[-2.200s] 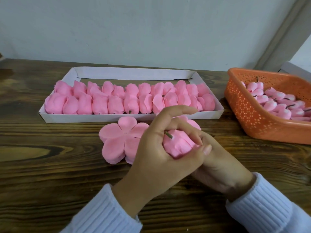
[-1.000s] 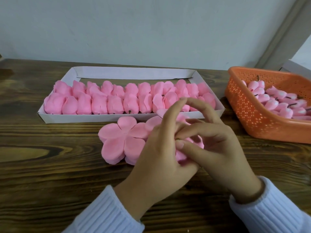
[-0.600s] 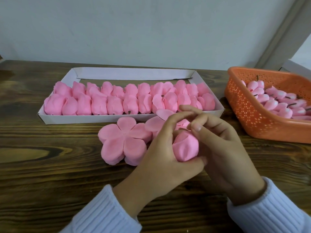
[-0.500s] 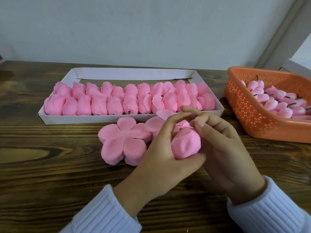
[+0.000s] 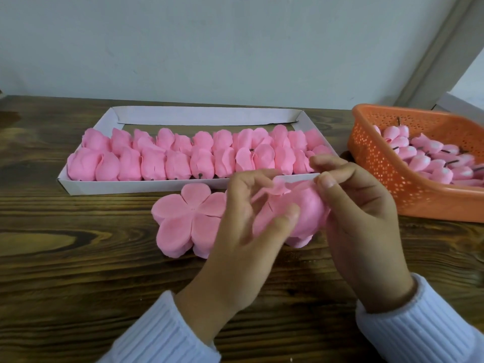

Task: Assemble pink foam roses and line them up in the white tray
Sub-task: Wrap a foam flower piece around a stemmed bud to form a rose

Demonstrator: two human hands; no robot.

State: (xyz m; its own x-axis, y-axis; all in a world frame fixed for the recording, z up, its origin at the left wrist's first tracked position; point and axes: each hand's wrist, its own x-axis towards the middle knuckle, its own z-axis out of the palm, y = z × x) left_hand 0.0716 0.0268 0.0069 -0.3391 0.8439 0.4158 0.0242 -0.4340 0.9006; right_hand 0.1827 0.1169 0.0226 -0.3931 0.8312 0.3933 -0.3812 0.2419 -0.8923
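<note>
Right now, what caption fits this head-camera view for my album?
Left hand and right hand wrap a pink foam rose beside flat petals, finished roses lining the white tray behind.

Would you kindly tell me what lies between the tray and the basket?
Just a bare strip of table, as the head view shows.

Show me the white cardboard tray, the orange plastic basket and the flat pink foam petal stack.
White cardboard tray [image 5: 131, 186], head view, near wall.
Orange plastic basket [image 5: 379, 163], head view, perforated left wall.
Flat pink foam petal stack [image 5: 188, 218], head view, top layer's centre.
</note>
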